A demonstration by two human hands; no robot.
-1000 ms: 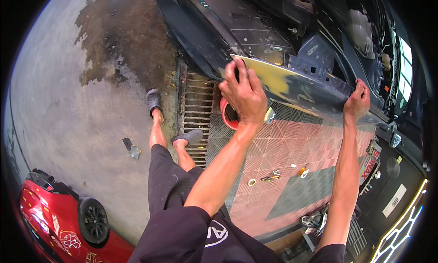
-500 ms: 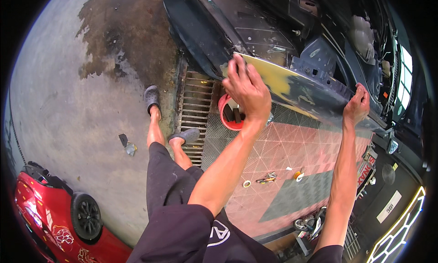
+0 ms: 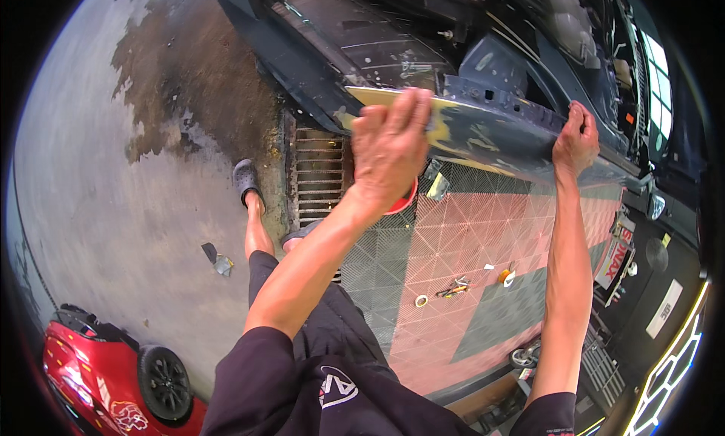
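A curved dark panel (image 3: 502,137), patched yellow, is touched by the left hand (image 3: 390,147), grip unclear; its edge is clasped by the right hand (image 3: 576,143).

Head-worn left fisheye, facing down, floor (image 3: 181,217) well below.

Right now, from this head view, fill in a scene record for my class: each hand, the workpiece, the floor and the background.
Left hand: on the panel's upper part; anything under the palm is hidden
Right hand: fingers curled at the panel's upper edge
Workpiece: dark car body panel with yellowish patch
Floor: metal drain grate; red and grey tiles; red bucket, partly hidden
Background: red car, lower left
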